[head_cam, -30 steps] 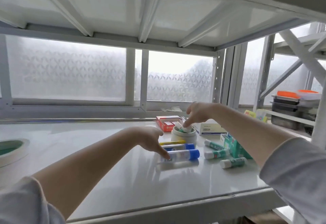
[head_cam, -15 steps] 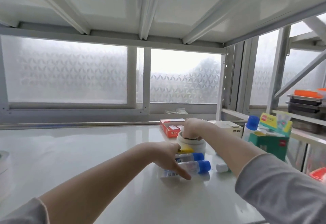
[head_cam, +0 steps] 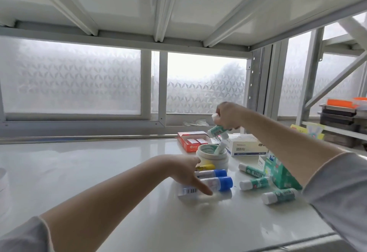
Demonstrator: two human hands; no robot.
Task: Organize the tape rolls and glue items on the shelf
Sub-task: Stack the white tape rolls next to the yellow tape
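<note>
A small green-and-white glue stick [head_cam: 216, 131] has been lifted out of the wide white tape roll [head_cam: 212, 156] by the right hand [head_cam: 228, 115], fingers gripping it above the roll. 1 similar stick [head_cam: 222, 146] remains inside. The left hand [head_cam: 185, 169], fingers extended, is pressed on 2 blue-capped glue tubes [head_cam: 215, 179] on the white shelf [head_cam: 99, 172], so sorting is judged underway.

A wide roll of white tape [head_cam: 212, 157] lies flat on the white shelf [head_cam: 99, 172], its core facing up. One green-and-white glue stick [head_cam: 222, 146] stands tilted inside that core. Another green glue stick [head_cam: 216, 131] is held in the air just above it, slanted. Two clear glue sticks with blue caps [head_cam: 218, 179] lie side by side just in front of the roll, a yellow item [head_cam: 205, 166] between them and it. Three more green glue sticks [head_cam: 256, 183] lie scattered to the right.
</note>
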